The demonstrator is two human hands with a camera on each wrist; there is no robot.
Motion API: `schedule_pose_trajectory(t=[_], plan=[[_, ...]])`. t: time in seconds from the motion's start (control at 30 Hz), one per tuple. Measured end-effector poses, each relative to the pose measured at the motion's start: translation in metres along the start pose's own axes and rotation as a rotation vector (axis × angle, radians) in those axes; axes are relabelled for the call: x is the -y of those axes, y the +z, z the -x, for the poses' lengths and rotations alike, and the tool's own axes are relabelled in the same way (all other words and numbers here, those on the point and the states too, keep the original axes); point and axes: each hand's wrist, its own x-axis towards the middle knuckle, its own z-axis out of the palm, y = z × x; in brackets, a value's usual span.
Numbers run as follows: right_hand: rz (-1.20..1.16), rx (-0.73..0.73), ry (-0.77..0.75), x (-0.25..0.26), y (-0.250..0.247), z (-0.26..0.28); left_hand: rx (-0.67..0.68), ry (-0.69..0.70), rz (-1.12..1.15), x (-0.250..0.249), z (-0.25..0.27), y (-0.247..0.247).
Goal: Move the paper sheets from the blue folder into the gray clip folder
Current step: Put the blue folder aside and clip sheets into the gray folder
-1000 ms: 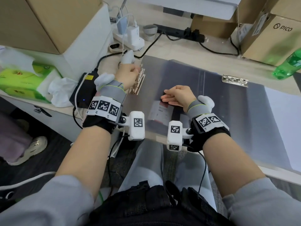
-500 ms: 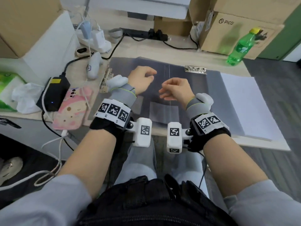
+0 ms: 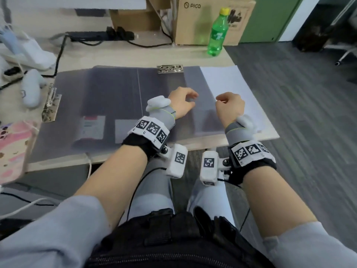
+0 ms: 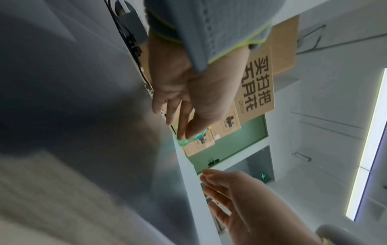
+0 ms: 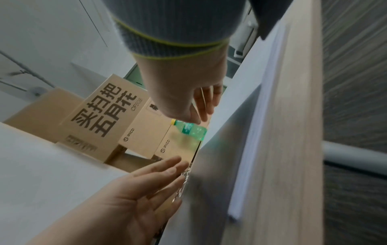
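The gray clip folder (image 3: 108,97) lies open and flat on the desk, with one metal clip (image 3: 170,68) at its far edge and another clip (image 3: 51,106) at its left edge. White paper sheets (image 3: 235,88) lie at its right end. My left hand (image 3: 190,98) hovers over the folder's right half, fingers relaxed and holding nothing. My right hand (image 3: 220,98) hangs at the left edge of the paper, also without anything in it. The right wrist view shows the left hand (image 5: 173,167) with fingers spread. I cannot tell which item is the blue folder.
A green bottle (image 3: 217,33) and cardboard boxes (image 3: 202,20) stand at the back right. A power strip (image 3: 100,35) with cables lies behind the folder. A white controller (image 3: 31,89) and a pink phone (image 3: 11,147) lie at the left. The desk edge (image 3: 270,132) is just right of the paper.
Both hands have moved right across the folder, from its left part to the paper's edge. My left hand has left the clip at the folder's left side. The head view has swung right.
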Motion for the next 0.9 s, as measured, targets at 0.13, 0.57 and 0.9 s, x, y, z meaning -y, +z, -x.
schedule_pose_trajectory(t=[0.13,0.57,0.9], plan=[[0.254,-0.084,0.118,-0.034,-0.028,-0.009,0.046,-0.004,-0.017,-0.014,-0.011,0.027],[0.246,-0.205,0.273,-0.083,-0.023,-0.021,-0.025,-0.062,-0.159,0.006,-0.019,0.046],[0.179,-0.218,0.305,-0.089,-0.025,-0.026,-0.027,-0.062,-0.146,0.009,-0.020,0.049]])
